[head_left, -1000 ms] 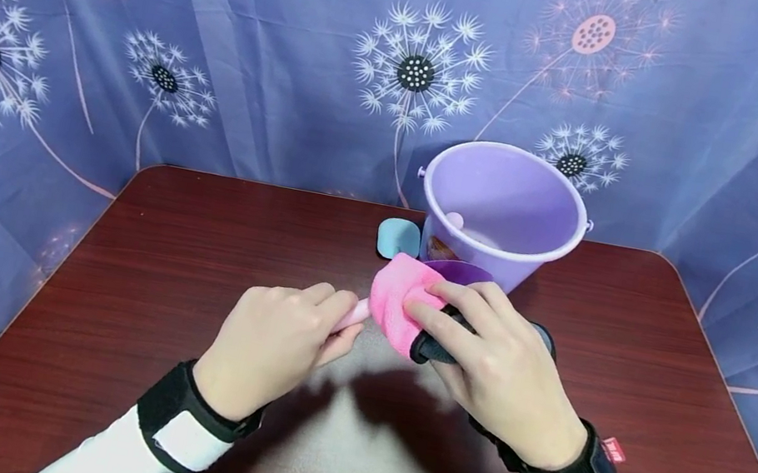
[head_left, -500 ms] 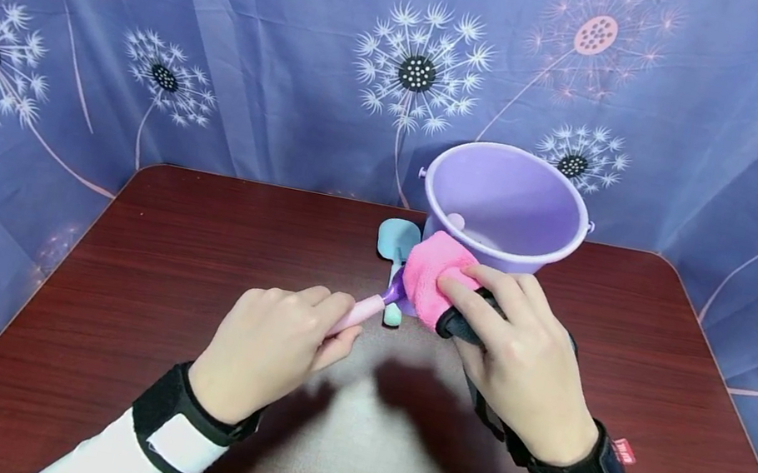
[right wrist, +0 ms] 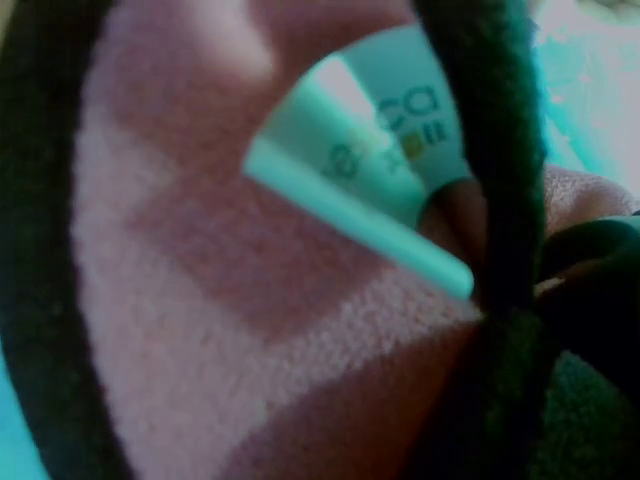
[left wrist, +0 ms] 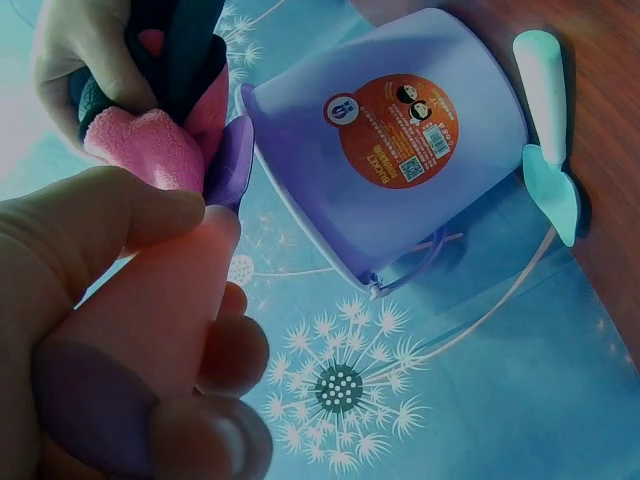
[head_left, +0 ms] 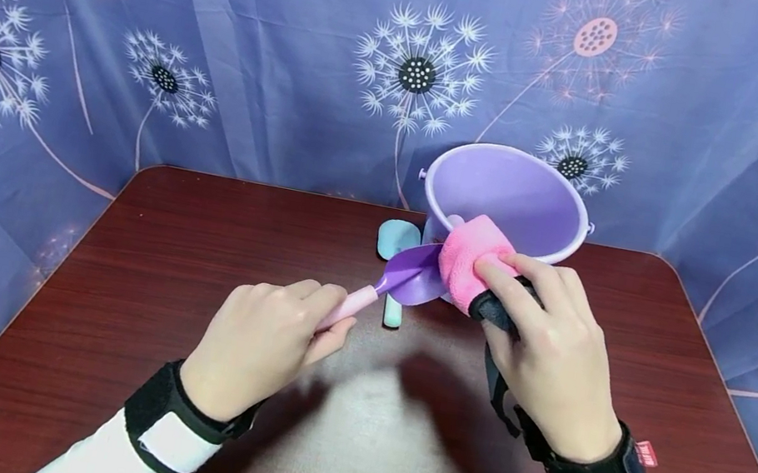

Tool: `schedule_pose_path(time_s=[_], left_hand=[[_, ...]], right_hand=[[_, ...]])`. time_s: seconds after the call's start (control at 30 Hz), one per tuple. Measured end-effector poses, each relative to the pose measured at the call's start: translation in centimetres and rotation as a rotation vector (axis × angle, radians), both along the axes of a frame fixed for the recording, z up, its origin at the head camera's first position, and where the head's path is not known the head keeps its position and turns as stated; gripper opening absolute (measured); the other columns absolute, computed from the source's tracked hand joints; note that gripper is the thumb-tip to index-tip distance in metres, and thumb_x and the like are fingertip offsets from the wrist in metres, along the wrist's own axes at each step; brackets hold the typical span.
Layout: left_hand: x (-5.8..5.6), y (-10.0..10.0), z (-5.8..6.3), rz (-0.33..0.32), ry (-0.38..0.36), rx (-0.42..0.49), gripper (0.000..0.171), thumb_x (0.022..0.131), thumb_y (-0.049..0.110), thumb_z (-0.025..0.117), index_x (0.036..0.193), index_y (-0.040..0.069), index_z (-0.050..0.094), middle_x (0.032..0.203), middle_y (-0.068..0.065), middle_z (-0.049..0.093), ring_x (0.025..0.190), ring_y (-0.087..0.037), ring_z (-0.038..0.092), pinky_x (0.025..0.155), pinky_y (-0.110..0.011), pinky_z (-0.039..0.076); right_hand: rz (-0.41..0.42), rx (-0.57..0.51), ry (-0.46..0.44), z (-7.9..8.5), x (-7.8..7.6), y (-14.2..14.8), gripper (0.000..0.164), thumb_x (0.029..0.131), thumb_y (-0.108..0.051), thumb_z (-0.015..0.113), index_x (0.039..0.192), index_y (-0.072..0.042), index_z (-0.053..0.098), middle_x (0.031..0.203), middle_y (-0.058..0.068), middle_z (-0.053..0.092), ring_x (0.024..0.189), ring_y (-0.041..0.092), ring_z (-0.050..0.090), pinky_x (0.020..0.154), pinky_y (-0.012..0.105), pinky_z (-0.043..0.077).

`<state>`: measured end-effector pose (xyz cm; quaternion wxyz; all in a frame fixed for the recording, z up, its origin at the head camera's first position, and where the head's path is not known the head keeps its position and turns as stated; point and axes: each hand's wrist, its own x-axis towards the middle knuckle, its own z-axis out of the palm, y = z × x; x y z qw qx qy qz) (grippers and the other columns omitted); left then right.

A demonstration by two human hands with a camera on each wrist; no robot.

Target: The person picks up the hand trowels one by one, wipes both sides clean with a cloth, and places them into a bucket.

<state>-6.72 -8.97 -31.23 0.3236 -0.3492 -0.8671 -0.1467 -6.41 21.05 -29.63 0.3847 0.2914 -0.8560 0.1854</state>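
Note:
My left hand (head_left: 256, 346) grips the pink handle of a toy shovel (head_left: 411, 272), its purple blade pointing up and to the right. My right hand (head_left: 548, 355) pinches a fluffy pink cloth (head_left: 469, 261) with dark edging against the tip of the blade. Most of the blade shows; its far end is hidden under the cloth. In the left wrist view, the thumb and fingers wrap the handle (left wrist: 160, 300), and the cloth (left wrist: 150, 150) lies against the blade beyond. A white printed label (right wrist: 390, 120) on the cloth fills part of the right wrist view.
A purple bucket (head_left: 579, 242) stands at the table's back, right behind the cloth, with a round orange sticker (left wrist: 400, 130) on its side. A light blue shovel (head_left: 397, 238) with a mint handle (head_left: 392, 313) lies left of it. A patterned curtain (head_left: 291, 43) surrounds the table.
The right hand has drawn the cloth up and to the right along the blade, uncovering most of the purple surface. The left hand, still gripping the handle, has shifted slightly left.

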Motion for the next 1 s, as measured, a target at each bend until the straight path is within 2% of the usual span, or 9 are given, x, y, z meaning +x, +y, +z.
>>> schedule_pose_path(time_s=[0.17,0.4,0.6,0.83,1.0], left_hand=[[0.0,0.0,0.0,0.005,0.005,0.012,0.027,0.085,0.017,0.081,0.080,0.012,0.056,0.061,0.003,0.040,0.044,-0.012,0.032,0.037,-0.031,0.030],[0.1,0.4,-0.1,0.016,-0.022,0.036,0.033,0.087,0.017,0.080,0.076,0.012,0.050,0.060,0.004,0.037,0.046,-0.011,0.028,0.038,-0.029,0.027],[0.5,1.1,-0.6,0.033,-0.088,0.045,0.033,0.087,0.018,0.080,0.074,0.013,0.050,0.060,0.005,0.038,0.045,-0.011,0.032,0.039,-0.030,0.032],[0.8,1.5,-0.8,0.051,-0.122,0.045,0.030,0.087,0.018,0.080,0.075,0.011,0.053,0.060,0.004,0.043,0.044,-0.014,0.039,0.039,-0.033,0.038],[0.9,1.7,-1.1,0.059,-0.105,0.030,0.030,0.087,0.018,0.080,0.076,0.010,0.054,0.060,0.002,0.044,0.042,-0.016,0.040,0.038,-0.033,0.037]], right_hand=[[-0.038,-0.018,0.017,-0.1,-0.2,0.1,0.034,0.096,-0.010,0.065,0.129,-0.006,0.074,0.123,0.023,0.067,0.098,0.046,0.059,0.084,0.057,0.052],[-0.080,-0.013,0.042,-0.2,-0.2,0.0,0.033,0.095,-0.008,0.067,0.127,-0.006,0.074,0.123,0.023,0.068,0.098,0.048,0.058,0.082,0.059,0.053],[-0.040,0.087,0.091,-0.3,-0.1,-1.1,0.027,0.099,-0.009,0.066,0.125,-0.003,0.072,0.119,0.024,0.066,0.092,0.050,0.056,0.079,0.056,0.052],[-0.015,0.218,0.126,-0.5,0.0,-2.4,0.027,0.105,-0.008,0.050,0.123,-0.002,0.070,0.114,0.020,0.065,0.087,0.044,0.057,0.072,0.048,0.052],[0.012,0.257,0.076,-1.2,0.1,-2.7,0.027,0.100,-0.007,0.063,0.125,-0.002,0.070,0.116,0.020,0.064,0.090,0.042,0.057,0.073,0.046,0.054]])
